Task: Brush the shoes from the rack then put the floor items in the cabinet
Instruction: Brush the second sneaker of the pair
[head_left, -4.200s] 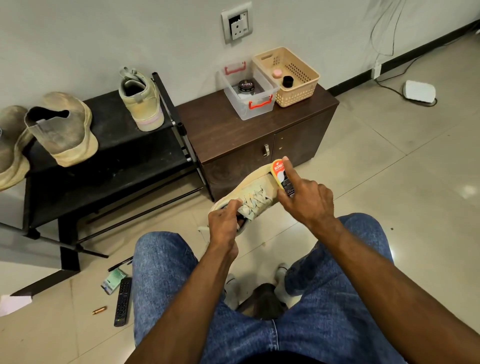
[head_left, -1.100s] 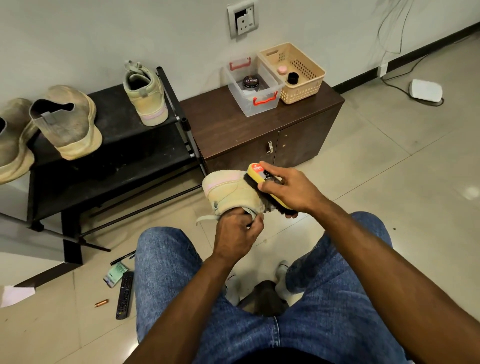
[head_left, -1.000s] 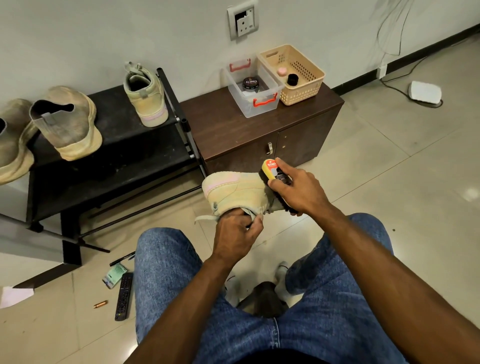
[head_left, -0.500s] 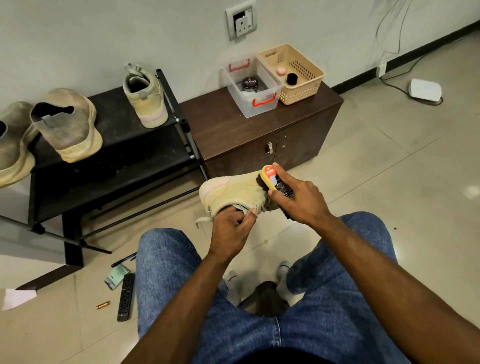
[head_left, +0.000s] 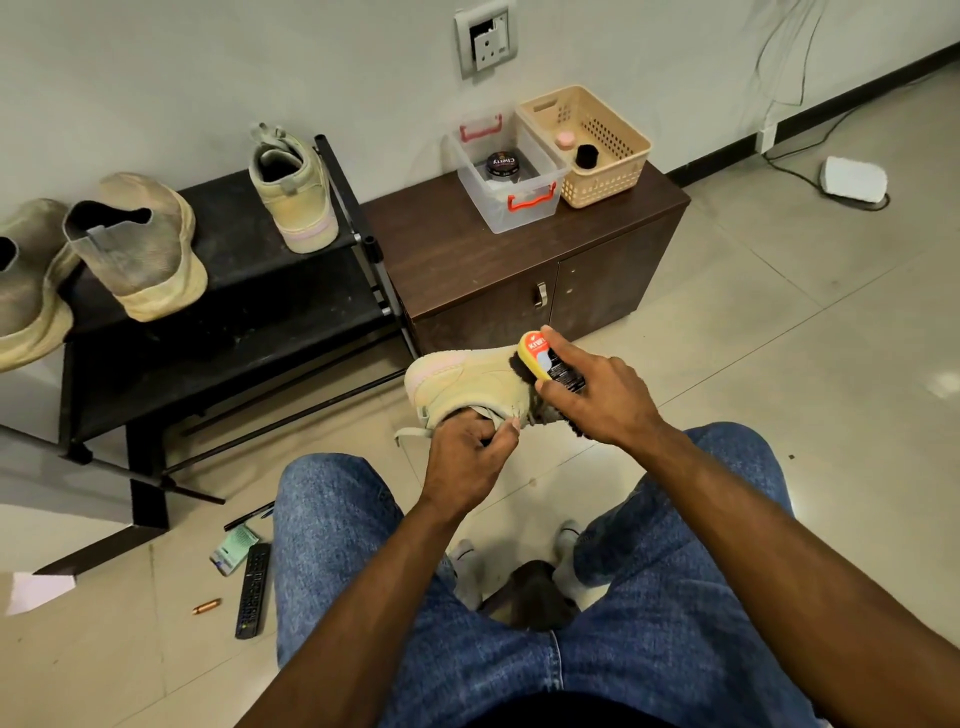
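Sitting over his knees, the person grips a tan shoe (head_left: 467, 382) at its collar with the left hand (head_left: 467, 457), its fingers curled round the rim, while the right hand (head_left: 597, 397) clasps the brush (head_left: 545, 364) against its side. Short strokes toward the toe should serve best. Beyond, the cabinet (head_left: 519, 270) front is close; the floor to the right is open.
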